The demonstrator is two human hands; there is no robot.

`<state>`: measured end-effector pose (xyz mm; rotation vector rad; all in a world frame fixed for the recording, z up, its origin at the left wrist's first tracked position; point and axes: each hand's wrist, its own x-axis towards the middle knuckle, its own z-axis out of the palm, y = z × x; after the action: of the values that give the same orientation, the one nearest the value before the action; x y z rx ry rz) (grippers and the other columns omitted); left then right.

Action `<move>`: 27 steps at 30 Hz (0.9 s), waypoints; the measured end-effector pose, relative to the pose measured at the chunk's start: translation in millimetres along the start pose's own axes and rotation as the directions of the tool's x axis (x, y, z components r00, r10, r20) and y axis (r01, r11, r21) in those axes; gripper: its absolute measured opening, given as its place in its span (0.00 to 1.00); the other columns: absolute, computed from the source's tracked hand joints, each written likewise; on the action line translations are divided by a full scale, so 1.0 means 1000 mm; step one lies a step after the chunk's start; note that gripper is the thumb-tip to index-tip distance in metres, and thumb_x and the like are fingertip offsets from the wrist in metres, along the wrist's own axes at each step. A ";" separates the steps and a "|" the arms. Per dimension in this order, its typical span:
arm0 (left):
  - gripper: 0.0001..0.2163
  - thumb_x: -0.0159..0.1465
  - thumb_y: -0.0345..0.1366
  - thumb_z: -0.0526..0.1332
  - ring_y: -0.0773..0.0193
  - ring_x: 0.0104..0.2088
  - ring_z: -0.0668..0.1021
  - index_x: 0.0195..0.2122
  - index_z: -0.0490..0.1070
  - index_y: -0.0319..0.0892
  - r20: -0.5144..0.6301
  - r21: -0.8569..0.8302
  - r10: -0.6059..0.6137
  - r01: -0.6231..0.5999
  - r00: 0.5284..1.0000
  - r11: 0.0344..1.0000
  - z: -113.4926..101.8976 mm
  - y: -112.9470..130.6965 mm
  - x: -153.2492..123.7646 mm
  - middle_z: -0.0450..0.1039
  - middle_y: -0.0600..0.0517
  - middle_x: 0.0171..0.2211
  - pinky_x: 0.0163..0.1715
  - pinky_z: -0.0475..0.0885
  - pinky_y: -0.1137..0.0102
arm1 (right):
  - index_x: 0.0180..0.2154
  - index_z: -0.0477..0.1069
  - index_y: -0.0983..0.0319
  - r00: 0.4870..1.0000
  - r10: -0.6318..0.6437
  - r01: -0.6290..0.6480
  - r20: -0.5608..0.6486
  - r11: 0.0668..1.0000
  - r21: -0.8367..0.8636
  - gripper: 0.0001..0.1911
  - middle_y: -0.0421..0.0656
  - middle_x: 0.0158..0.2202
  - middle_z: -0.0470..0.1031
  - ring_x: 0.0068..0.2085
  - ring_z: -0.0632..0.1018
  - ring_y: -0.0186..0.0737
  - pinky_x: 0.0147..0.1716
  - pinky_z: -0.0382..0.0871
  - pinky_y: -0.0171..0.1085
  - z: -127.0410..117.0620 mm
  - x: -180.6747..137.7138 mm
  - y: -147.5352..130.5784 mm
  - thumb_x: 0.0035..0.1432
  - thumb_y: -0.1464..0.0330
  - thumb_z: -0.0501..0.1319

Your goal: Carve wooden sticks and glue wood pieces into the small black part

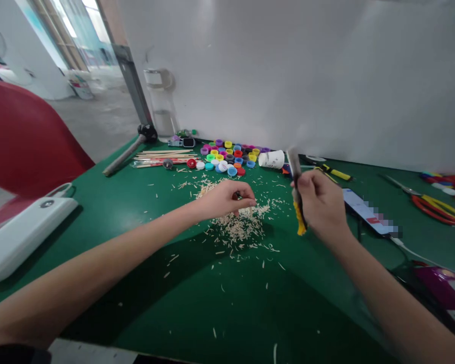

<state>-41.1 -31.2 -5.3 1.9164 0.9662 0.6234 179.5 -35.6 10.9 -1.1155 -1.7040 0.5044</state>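
My right hand (320, 205) is closed around a utility knife (297, 194) with a yellow and black handle, its blade end pointing up and blurred. My left hand (227, 198) hovers over a pile of pale wood shavings (242, 225) on the green table (212, 298), its fingers curled in a pinch on something small and dark that I cannot make out. The two hands are about a hand's width apart.
Beyond the shavings lie several coloured bottle caps (229, 154), wooden sticks (163, 157), a hammer (131, 147), a tipped white paper cup (272, 159) and a clear bottle (163, 106). A phone (367, 211) and scissors (436, 205) lie right; a white device (23, 235) left.
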 end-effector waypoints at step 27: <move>0.08 0.59 0.40 0.61 0.69 0.31 0.75 0.33 0.70 0.41 -0.046 0.167 0.094 -0.085 0.995 0.982 0.007 -0.012 0.004 0.75 0.53 0.30 0.29 0.69 0.74 | 0.26 0.66 0.61 0.758 -0.433 0.651 0.487 0.456 -0.607 0.16 0.40 0.24 0.68 0.30 0.66 0.36 0.29 0.52 0.37 0.022 -0.043 0.042 0.63 0.60 0.55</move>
<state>-38.6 -27.8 -18.5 2.1085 0.9965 0.6676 181.9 -48.5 -51.7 -0.9457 -2.4907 -0.5935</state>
